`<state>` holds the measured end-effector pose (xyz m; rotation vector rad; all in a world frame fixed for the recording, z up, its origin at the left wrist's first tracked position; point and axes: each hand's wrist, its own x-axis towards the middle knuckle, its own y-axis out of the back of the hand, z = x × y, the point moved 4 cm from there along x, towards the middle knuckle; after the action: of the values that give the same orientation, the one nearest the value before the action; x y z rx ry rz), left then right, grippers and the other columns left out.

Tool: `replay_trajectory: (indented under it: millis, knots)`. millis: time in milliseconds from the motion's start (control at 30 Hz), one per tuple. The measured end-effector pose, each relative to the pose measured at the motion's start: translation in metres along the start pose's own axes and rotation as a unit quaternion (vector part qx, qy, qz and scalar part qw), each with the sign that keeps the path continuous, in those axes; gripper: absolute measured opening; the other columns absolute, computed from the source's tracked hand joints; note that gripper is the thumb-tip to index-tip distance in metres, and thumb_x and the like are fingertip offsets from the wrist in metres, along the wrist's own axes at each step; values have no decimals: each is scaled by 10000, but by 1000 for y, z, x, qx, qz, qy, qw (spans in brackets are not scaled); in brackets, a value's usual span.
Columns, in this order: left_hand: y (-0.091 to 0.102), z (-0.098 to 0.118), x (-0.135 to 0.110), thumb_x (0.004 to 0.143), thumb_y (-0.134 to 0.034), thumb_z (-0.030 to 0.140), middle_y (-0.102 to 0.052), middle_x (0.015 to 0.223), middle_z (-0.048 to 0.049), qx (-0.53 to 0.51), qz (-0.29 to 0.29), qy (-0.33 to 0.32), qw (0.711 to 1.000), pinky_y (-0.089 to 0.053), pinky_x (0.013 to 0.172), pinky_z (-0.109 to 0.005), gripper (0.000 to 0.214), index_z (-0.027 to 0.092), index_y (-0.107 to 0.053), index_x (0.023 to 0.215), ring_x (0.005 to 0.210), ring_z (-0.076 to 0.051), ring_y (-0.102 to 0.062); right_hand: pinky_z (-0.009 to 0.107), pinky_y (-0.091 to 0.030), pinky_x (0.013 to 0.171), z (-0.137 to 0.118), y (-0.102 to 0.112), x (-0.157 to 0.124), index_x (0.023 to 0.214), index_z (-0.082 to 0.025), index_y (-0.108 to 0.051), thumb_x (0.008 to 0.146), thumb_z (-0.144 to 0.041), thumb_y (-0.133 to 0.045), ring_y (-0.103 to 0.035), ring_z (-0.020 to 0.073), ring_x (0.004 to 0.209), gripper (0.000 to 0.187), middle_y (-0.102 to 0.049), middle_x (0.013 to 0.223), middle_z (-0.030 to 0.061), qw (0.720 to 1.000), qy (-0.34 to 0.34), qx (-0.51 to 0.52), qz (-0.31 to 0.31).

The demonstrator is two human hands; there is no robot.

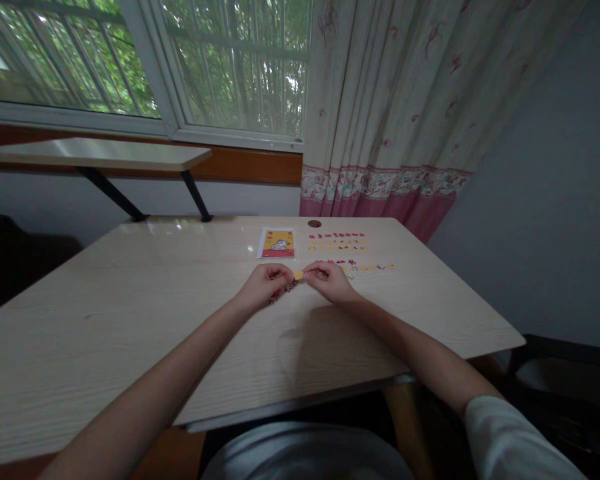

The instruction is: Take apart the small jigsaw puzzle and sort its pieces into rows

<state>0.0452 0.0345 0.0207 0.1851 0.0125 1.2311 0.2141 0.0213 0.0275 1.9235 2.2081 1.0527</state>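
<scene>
Fingers of the left hand and of the right hand were clamped on a small yellow piece, one hand to each side of it, over the bench and nearer its far edge than its near one. A picture card lay flat just beyond, toward the far edge; to its right, rows of small pieces in red and yellow ran on the side of the far right corner, the nearer ones partly hidden by the right hand. A loose heap of pieces lay just beside the left fingers, toward the near edge (their shapes were too small to tell). A light pinch at the rim seemed best, lest the piece bend or slip; steady wrists would have suited it, with the right palm kept off the rows, since one brush could have scattered them
</scene>
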Motion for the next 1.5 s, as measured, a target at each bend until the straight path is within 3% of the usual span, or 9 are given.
replay_trajectory:
  millis: [200, 433, 567, 667, 767, 867, 1067, 1300, 1500]
  knots:
    - [-1, -3, 0, 643, -621, 299, -590, 564, -14, 15, -16, 16, 1000, -326, 458, -212, 168, 133, -629, 669, 481, -93, -477, 241, -433, 678, -11, 9, -2, 865, -190, -684, 827, -338, -556, -567, 123, 705, 200, -640, 764, 45, 983, 139, -121, 12]
    - [-1, 0, 0, 664, -659, 377, -622, 619, -35, 27, -28, 12, 999, -344, 471, -219, 265, 123, -662, 740, 510, -101, -495, 248, -448, 722, -14, 14, -6, 881, -184, -671, 869, -316, -502, -585, 131, 748, 214, -655, 805, 60, 964, 198, -172, 32]
    - [17, -1, 1, 689, -641, 406, -634, 650, -48, 54, 24, 5, 998, -376, 492, -242, 299, 128, -667, 795, 550, -132, -527, 283, -456, 754, -11, 33, -3, 883, -190, -666, 875, -314, -494, -584, 148, 789, 213, -658, 830, 61, 965, 181, -171, 88]
    - [39, -3, 3, 745, -568, 378, -616, 608, -32, 172, 64, -8, 983, -375, 502, -251, 266, 145, -673, 819, 516, -132, -504, 303, -462, 742, -7, 50, 0, 870, -199, -666, 871, -326, -495, -580, 158, 785, 213, -656, 832, 62, 962, 164, -174, 134]
    - [54, 1, 6, 740, -547, 297, -664, 719, -69, 368, 48, -82, 925, -406, 635, -285, 204, 164, -697, 777, 670, -183, -551, 301, -463, 714, -5, 58, 2, 844, -200, -667, 864, -331, -507, -579, 156, 748, 208, -656, 803, 57, 958, 166, -176, 154]
    - [58, 1, 7, 772, -489, 272, -683, 801, -91, 464, 29, -120, 877, -404, 741, -322, 245, 172, -706, 829, 774, -222, -556, 292, -462, 703, -6, 60, 2, 821, -204, -665, 859, -330, -516, -581, 149, 725, 199, -659, 785, 49, 954, 177, -183, 159]
    - [50, -8, 10, 791, -448, 213, -662, 936, -94, 485, -21, -137, 864, -387, 845, -349, 324, 196, -681, 1016, 870, -222, -551, 283, -464, 696, -3, 59, 1, 818, -199, -661, 862, -313, -513, -582, 144, 730, 192, -665, 793, 49, 951, 194, -182, 158]
    - [51, -11, 10, 817, -438, 260, -642, 949, -104, 513, -31, -128, 848, -391, 863, -341, 321, 188, -688, 1004, 909, -230, -544, 292, -462, 743, -1, 64, 5, 831, -198, -664, 859, -298, -520, -584, 153, 766, 177, -657, 801, 50, 947, 202, -189, 159]
    - [53, -7, 10, 834, -418, 307, -657, 897, -99, 545, -21, -124, 829, -400, 838, -346, 309, 177, -693, 881, 881, -235, -550, 303, -457, 758, 36, 106, 17, 887, -186, -681, 850, -328, -514, -567, 173, 814, 222, -606, 869, 74, 937, 128, -261, 192]
